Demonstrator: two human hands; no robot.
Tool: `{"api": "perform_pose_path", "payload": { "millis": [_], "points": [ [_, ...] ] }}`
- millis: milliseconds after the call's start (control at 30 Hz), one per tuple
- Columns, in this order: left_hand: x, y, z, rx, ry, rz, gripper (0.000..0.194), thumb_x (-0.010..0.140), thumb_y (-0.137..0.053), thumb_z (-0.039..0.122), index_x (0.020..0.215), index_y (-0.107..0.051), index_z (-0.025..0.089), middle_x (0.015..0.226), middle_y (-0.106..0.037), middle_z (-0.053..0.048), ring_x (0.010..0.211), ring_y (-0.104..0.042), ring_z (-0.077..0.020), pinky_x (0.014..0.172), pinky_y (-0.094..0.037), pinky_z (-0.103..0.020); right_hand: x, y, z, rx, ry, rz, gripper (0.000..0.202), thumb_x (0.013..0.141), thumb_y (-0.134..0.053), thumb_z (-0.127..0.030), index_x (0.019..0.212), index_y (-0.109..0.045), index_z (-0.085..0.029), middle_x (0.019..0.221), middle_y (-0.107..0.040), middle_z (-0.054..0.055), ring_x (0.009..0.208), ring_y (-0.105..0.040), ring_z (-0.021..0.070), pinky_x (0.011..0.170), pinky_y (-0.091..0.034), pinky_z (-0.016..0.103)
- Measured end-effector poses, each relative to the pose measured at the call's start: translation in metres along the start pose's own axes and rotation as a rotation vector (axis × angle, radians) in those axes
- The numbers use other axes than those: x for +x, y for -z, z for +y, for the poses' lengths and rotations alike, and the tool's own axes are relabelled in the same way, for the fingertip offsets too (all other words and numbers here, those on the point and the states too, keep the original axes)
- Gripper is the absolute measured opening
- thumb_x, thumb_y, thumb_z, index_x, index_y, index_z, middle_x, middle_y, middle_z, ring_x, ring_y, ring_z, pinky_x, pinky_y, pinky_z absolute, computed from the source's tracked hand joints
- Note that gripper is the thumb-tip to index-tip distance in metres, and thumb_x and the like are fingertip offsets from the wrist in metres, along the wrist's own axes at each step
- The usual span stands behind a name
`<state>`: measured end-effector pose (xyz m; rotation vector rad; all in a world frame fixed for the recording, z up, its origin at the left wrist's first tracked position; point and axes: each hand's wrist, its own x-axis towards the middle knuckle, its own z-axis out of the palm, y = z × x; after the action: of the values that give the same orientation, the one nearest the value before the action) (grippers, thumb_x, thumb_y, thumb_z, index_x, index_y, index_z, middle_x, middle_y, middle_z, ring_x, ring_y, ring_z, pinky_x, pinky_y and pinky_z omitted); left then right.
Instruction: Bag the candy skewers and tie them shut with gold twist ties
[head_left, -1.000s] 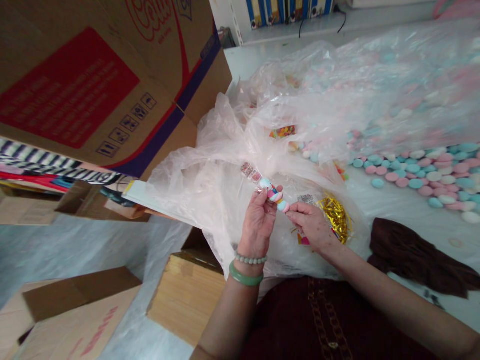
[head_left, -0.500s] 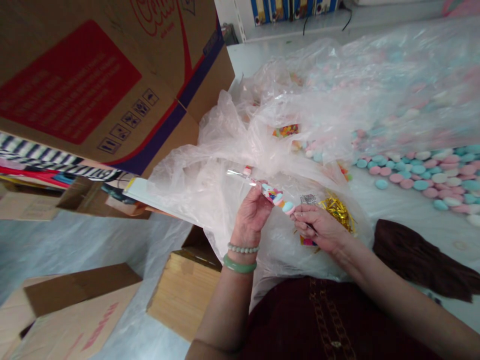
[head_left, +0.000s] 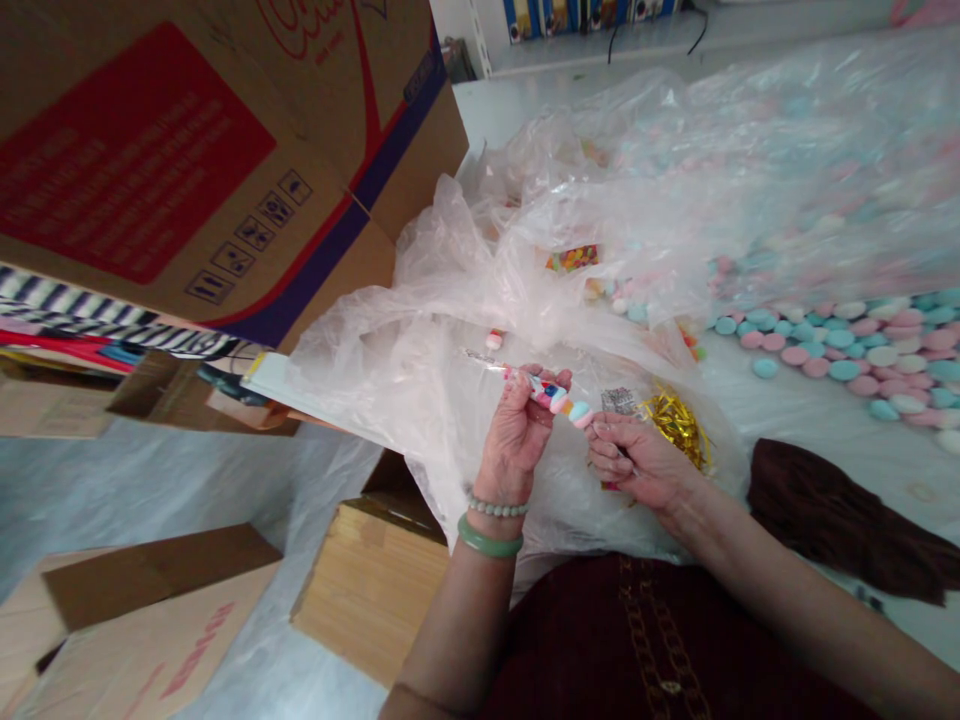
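Observation:
A candy skewer (head_left: 576,412) with pink, blue and orange pieces in a row is held between my two hands, tilted down to the right. My left hand (head_left: 517,430), with a beaded bracelet and a green bangle on its wrist, is closed around the upper part, where clear wrapping (head_left: 486,359) sticks out past the fingers. My right hand (head_left: 626,450) pinches the lower end. Beyond my left hand, a small red and white candy piece (head_left: 495,340) rests on the plastic sheet (head_left: 420,370). Gold tinsel (head_left: 677,425) lies beside my right hand.
Many pink, blue and white candies (head_left: 862,350) spread at the right, partly under clear plastic. A large cardboard box (head_left: 315,170) stands at the left. Dark brown cloth (head_left: 832,510) lies at the right. Open cartons (head_left: 150,630) sit on the floor.
My left hand has shifted slightly right along the skewer and its fingers now wrap further around it. The clear wrapping end has moved right and down. My right hand keeps its pinch.

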<state>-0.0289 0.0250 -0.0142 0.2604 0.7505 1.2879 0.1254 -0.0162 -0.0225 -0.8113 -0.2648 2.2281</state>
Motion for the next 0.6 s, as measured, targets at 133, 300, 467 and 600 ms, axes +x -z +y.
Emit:
{"api": "perform_pose_path", "payload": {
  "millis": [133, 300, 467, 600],
  "points": [
    [0.002, 0.003, 0.004, -0.069, 0.03, 0.027, 0.012, 0.086, -0.064, 0.028, 0.081, -0.063, 0.017, 0.081, -0.066, 0.0, 0.093, -0.066, -0.0166, 0.101, -0.044, -0.037, -0.001, 0.002, -0.001, -0.039, -0.028, 0.03, 0.017, 0.07, -0.068, -0.019, 0.085, -0.062, -0.014, 0.047, -0.041, -0.01, 0.035, -0.022, 0.002, 0.038, -0.011, 0.018],
    [0.005, 0.002, 0.005, -0.073, 0.005, 0.093, 0.016, 0.088, -0.06, 0.027, 0.077, -0.061, 0.016, 0.079, -0.066, -0.001, 0.091, -0.066, -0.0152, 0.098, -0.046, -0.035, 0.002, 0.003, 0.003, -0.072, -0.028, 0.042, 0.023, 0.069, -0.069, -0.022, 0.09, -0.062, -0.014, 0.048, -0.041, -0.011, 0.035, -0.023, 0.0023, 0.037, -0.013, 0.018],
    [0.002, -0.002, -0.001, 0.055, -0.089, 0.031, 0.012, 0.08, -0.07, 0.025, 0.081, -0.064, 0.015, 0.08, -0.066, -0.001, 0.085, -0.068, -0.0154, 0.09, -0.049, -0.03, 0.004, 0.0, 0.006, -0.192, 0.105, 0.153, 0.021, 0.064, -0.072, -0.023, 0.081, -0.066, -0.013, 0.048, -0.043, -0.009, 0.038, -0.024, 0.0018, 0.038, -0.012, 0.018],
    [0.0, -0.003, -0.006, 0.084, -0.132, 0.047, 0.016, 0.077, -0.073, 0.027, 0.081, -0.065, 0.015, 0.08, -0.068, -0.001, 0.08, -0.068, -0.0149, 0.091, -0.05, -0.033, 0.002, -0.007, 0.008, -0.417, 0.246, 0.271, 0.016, 0.067, -0.069, -0.03, 0.074, -0.066, -0.015, 0.047, -0.042, -0.008, 0.042, -0.028, 0.0042, 0.04, -0.016, 0.019]
  ]
}}
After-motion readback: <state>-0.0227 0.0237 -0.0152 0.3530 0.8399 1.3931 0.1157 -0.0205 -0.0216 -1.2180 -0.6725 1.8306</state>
